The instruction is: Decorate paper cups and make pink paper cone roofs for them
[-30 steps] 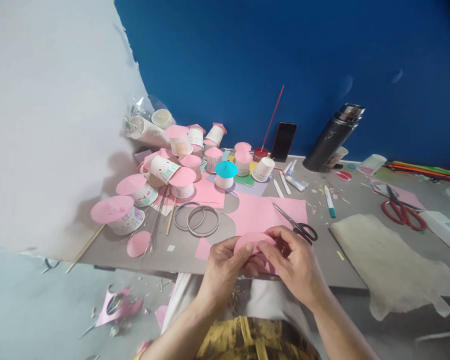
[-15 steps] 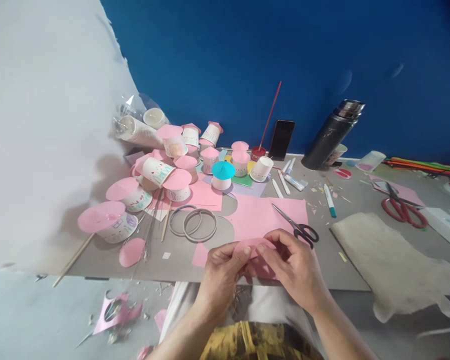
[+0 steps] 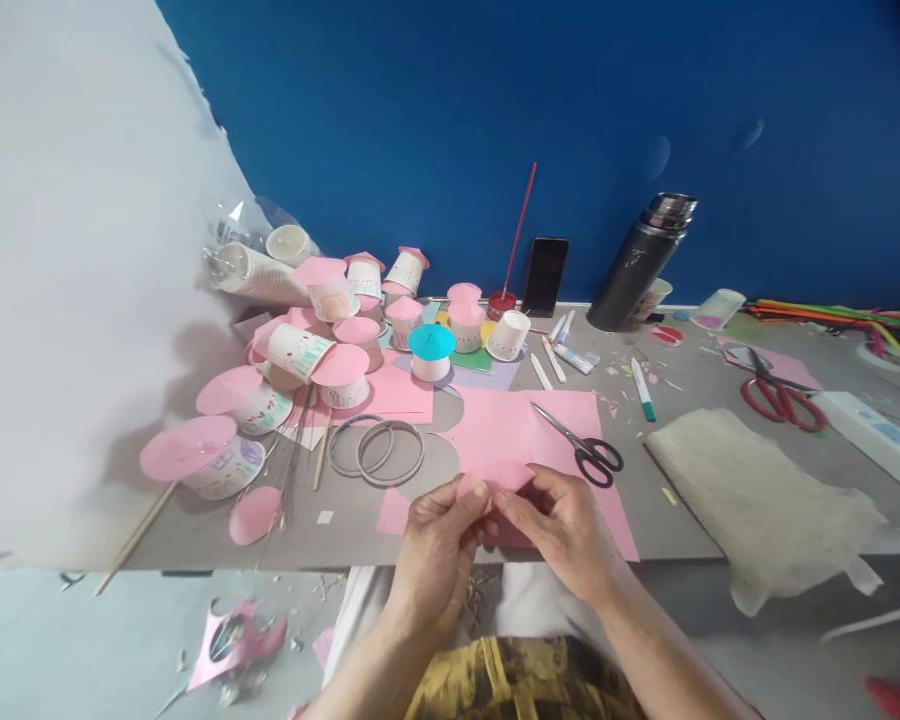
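Observation:
Between my two hands, over the table's near edge, is a small rounded piece of pink paper (image 3: 496,478). My left hand (image 3: 439,545) pinches its left side, thumb on top. My right hand (image 3: 566,525) grips its right side, thumb and forefinger pressed near the middle. The fingers underneath are mostly hidden. Just beyond lies a large pink sheet (image 3: 495,420) with a curved cut in its left edge. Black-handled scissors (image 3: 581,445) rest on it, blades slightly apart. To the left are two grey rings (image 3: 390,453), one overlapping the other.
Several paper cups with pink cone tops (image 3: 236,395) crowd the left side, one with a blue top (image 3: 431,342). Behind stand a phone (image 3: 545,277) and a leaning black flask (image 3: 641,265). Red-handled scissors (image 3: 784,400) and a pale cloth-like sheet (image 3: 765,500) lie right.
The pink paper has tipped so more of its upper face shows, and my thumbs have moved closer together. The whole view has shifted slightly, so the table things appear farther left.

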Available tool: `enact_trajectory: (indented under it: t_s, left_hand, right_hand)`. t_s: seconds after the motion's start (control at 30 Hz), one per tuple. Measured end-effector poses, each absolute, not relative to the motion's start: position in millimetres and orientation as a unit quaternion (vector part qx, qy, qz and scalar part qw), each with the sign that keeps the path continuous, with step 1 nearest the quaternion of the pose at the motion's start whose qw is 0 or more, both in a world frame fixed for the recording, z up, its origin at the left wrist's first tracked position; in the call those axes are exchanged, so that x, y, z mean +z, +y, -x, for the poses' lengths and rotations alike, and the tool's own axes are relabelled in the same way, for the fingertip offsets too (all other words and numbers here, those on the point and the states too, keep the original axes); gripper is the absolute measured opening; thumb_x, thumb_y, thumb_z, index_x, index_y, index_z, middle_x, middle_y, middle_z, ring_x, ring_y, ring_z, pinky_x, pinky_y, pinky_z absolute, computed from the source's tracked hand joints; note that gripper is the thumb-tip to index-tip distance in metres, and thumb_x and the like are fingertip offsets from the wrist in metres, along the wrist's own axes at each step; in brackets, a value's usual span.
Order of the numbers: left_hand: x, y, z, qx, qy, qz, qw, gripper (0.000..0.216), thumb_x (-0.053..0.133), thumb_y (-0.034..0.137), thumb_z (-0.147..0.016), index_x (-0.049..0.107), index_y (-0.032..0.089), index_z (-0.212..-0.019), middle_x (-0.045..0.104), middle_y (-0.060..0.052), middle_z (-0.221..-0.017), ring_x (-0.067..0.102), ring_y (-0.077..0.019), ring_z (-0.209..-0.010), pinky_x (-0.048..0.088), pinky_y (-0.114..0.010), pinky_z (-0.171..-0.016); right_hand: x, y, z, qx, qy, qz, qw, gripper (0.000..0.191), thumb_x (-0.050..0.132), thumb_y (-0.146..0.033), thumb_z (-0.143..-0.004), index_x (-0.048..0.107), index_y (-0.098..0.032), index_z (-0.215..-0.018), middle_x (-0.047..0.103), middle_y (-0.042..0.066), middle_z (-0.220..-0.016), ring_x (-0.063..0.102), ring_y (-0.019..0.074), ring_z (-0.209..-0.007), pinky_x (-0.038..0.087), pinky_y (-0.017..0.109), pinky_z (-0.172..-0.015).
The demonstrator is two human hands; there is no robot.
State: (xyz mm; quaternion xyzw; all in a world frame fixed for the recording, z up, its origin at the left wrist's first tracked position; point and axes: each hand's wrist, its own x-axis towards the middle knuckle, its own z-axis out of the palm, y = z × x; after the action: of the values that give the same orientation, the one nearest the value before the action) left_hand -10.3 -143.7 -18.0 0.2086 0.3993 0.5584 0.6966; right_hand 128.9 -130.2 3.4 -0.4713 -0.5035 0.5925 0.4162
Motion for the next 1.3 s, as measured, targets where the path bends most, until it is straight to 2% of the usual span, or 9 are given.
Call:
enact_trajectory:
  t_s: [0.1,0.27,0.4,0.63,0.8,1.0,1.1,1.2,1.3]
  left_hand:
    - [-17.4,-144.2,9.9,0.559,0.389,-0.2,0.705,0.026,0.09,0.035,-0.071,0.079,0.012,-0.076,0.065,-0.003,-0.07,0.054,-0.0103,-0.064,0.047,-0.023,-0.065]
    - [-13.1,-144.4,14.7,0.521,0.425,-0.279,0.686,0.033,0.088,0.039,-0.072,0.08,0.012,-0.089,0.066,-0.003,-0.072,0.053,-0.0101,-0.061,0.045,-0.022,-0.06]
    - [-10.7,-144.3,20.3,0.478,0.481,-0.345,0.649,0.037,0.085,0.045,-0.072,0.076,0.012,-0.084,0.064,-0.002,-0.065,0.052,-0.0113,-0.058,0.045,-0.023,-0.057]
    - [-10.6,-143.9,22.1,0.461,0.495,-0.358,0.644,0.029,0.079,0.041,-0.073,0.071,0.013,-0.08,0.065,-0.003,-0.066,0.052,-0.0113,-0.057,0.044,-0.024,-0.057]
    - [-10.3,-144.4,21.0,0.459,0.509,-0.36,0.633,0.029,0.078,0.04,-0.072,0.071,0.014,-0.079,0.065,-0.003,-0.065,0.053,-0.0122,-0.057,0.046,-0.025,-0.058]
    - [-14.3,-145.4,22.7,0.451,0.501,-0.375,0.637,0.029,0.077,0.041,-0.074,0.069,0.014,-0.07,0.064,-0.003,-0.063,0.054,-0.0137,-0.061,0.047,-0.025,-0.061]
    - [-14.0,-145.0,22.6,0.455,0.495,-0.378,0.636,0.03,0.077,0.042,-0.074,0.068,0.015,-0.066,0.064,-0.003,-0.061,0.054,-0.0134,-0.061,0.046,-0.025,-0.062]
    - [-12.9,-144.6,22.5,0.462,0.492,-0.368,0.639,0.031,0.077,0.043,-0.074,0.066,0.015,-0.064,0.063,-0.002,-0.06,0.052,-0.0132,-0.059,0.044,-0.025,-0.06]
    - [-12.4,-144.6,22.9,0.458,0.496,-0.357,0.645,0.032,0.078,0.044,-0.073,0.067,0.015,-0.067,0.062,-0.002,-0.059,0.052,-0.014,-0.059,0.045,-0.027,-0.061]
  right_hand:
    - [2.3,-130.9,-129.2,0.59,-0.495,0.476,0.424,0.041,0.084,-0.057,-0.074,0.071,-0.018,-0.077,0.072,0.002,-0.071,0.074,0.0226,-0.069,0.066,0.032,-0.067]
    - [-0.2,-130.6,-132.2,0.563,-0.514,0.475,0.439,0.036,0.079,-0.053,-0.08,0.074,-0.018,-0.081,0.074,0.003,-0.07,0.072,0.0205,-0.064,0.062,0.029,-0.059]
    - [-0.3,-130.3,-133.3,0.59,-0.5,0.468,0.428,0.036,0.083,-0.051,-0.077,0.071,-0.017,-0.081,0.073,0.003,-0.069,0.07,0.02,-0.062,0.061,0.028,-0.059]
    - [-8.6,-128.9,-134.9,0.604,-0.481,0.464,0.434,0.033,0.083,-0.046,-0.08,0.063,-0.019,-0.081,0.07,0.0,-0.069,0.068,0.0171,-0.063,0.055,0.024,-0.056]
    - [-15.8,-128.4,-137.2,0.622,-0.474,0.45,0.431,0.029,0.08,-0.041,-0.082,0.065,-0.017,-0.088,0.069,0.0,-0.073,0.066,0.0154,-0.066,0.053,0.024,-0.061]
    - [-14.4,-129.0,-134.2,0.624,-0.466,0.446,0.441,0.021,0.079,-0.032,-0.077,0.066,-0.017,-0.081,0.068,-0.001,-0.069,0.063,0.0149,-0.063,0.05,0.024,-0.058]
    - [-14.1,-127.6,-135.6,0.625,-0.453,0.453,0.446,0.021,0.08,-0.031,-0.074,0.064,-0.017,-0.078,0.063,-0.003,-0.064,0.056,0.0114,-0.057,0.045,0.021,-0.053]
    - [-15.0,-126.3,-139.5,0.624,-0.45,0.451,0.452,0.024,0.082,-0.031,-0.073,0.067,-0.016,-0.086,0.062,-0.004,-0.069,0.052,0.0092,-0.059,0.04,0.019,-0.052]
    - [-15.5,-126.8,-141.5,0.621,-0.465,0.439,0.453,0.027,0.081,-0.03,-0.076,0.067,-0.016,-0.094,0.064,-0.003,-0.077,0.054,0.0099,-0.065,0.043,0.019,-0.056]
